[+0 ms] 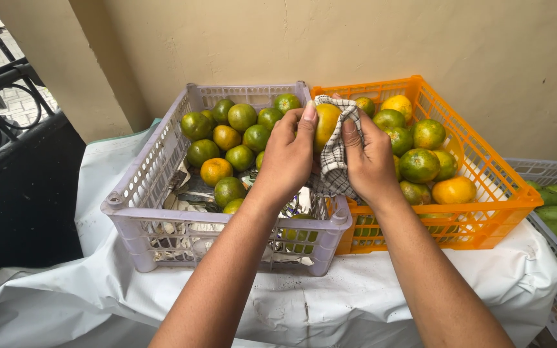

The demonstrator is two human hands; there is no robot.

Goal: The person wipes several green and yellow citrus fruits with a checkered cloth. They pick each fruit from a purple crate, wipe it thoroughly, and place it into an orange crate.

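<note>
At the centre of the frame the left hand grips a yellow-green orange, fingers curled around its left side. The right hand presses a checked cloth against the fruit's right side, closed on the fabric. Below left sits a lilac plastic crate of green oranges; right of centre, an orange crate. Both stand on a white sheet.

A: Any packages, labels, signs or screens showing?

B: Only crumpled printed wrappers, lying in the bottom of the lilac crate. They are looking flat, silvery and dark, with white scraps. Nothing else of that kind is showing.
</note>
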